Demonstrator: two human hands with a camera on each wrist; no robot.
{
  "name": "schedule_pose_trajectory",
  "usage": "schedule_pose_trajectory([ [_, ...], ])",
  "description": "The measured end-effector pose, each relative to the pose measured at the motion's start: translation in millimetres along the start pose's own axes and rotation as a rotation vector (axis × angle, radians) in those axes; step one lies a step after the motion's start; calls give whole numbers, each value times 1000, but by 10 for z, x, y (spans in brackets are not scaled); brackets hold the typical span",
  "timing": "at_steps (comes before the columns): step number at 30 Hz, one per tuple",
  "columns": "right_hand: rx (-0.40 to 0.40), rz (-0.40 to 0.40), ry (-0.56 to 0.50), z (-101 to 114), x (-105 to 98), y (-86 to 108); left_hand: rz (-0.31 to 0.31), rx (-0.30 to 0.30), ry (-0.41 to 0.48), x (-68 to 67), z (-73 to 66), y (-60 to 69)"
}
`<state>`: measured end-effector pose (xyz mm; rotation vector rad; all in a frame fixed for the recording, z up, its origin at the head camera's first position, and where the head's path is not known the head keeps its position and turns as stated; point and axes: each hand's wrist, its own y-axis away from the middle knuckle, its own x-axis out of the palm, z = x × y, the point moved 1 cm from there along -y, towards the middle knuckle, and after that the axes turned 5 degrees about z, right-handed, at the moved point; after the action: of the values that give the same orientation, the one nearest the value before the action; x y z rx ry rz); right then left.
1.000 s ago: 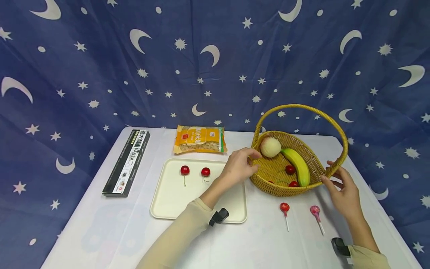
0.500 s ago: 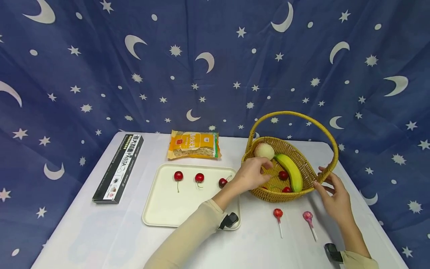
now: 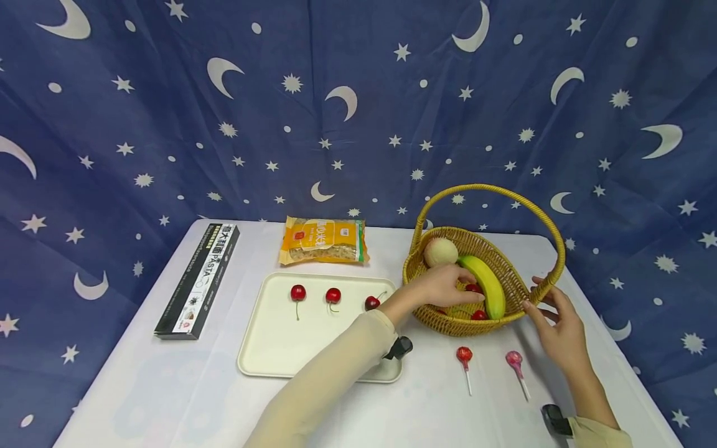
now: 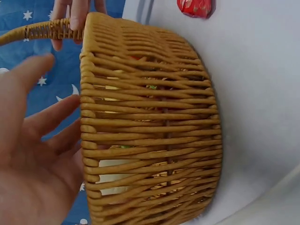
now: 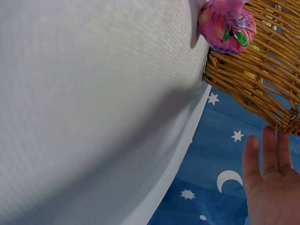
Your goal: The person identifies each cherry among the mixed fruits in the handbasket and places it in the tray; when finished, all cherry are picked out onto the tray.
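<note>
My left hand (image 3: 448, 285) reaches into the wicker basket (image 3: 426, 316), over the near rim. Its thumb and fingers are spread apart, close to a red cherry (image 3: 473, 288) beside the banana (image 3: 486, 280); whether they touch it is hidden. In the left wrist view, the left hand (image 4: 37, 154) stands behind the basket wall (image 4: 154, 122). My right hand (image 3: 560, 330) holds the basket's right end, thumb and fingers about the foot of the handle (image 3: 551, 280). A round pale fruit (image 3: 440, 252) and another cherry (image 3: 478, 315) also lie in the basket.
Left of the basket, a cream tray (image 3: 269, 348) bears three cherries (image 3: 333, 295). A yellow grain bag (image 3: 323, 241) and a black pasta box (image 3: 198, 280) lie behind and left. Red (image 3: 464, 356) and pink (image 3: 514, 359) lollipops lie in front of the basket.
My left hand has moved right and deeper into the basket, toward the cherry by the banana. The right hand keeps its place on the basket. The head view has shifted slightly.
</note>
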<state>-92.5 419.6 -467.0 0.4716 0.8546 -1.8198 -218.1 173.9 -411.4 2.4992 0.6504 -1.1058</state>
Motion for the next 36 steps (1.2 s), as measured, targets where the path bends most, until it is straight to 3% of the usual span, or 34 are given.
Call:
schedule_pose_trajectory([
  [4, -3, -1, 1, -5, -7, 5, 134, -97, 73, 16, -3, -118],
  [8, -3, 2, 7, -9, -5, 13, 189, -198, 180, 41, 6, -193],
  [13, 3, -1, 10, -14, -12, 17, 194, -221, 219, 55, -12, -264],
  [22, -3, 4, 7, 14, 8, 0, 235, -291, 182, 34, -132, -384],
  [36, -7, 7, 17, 1, -12, 9, 188, -342, 87, 161, -261, -448],
])
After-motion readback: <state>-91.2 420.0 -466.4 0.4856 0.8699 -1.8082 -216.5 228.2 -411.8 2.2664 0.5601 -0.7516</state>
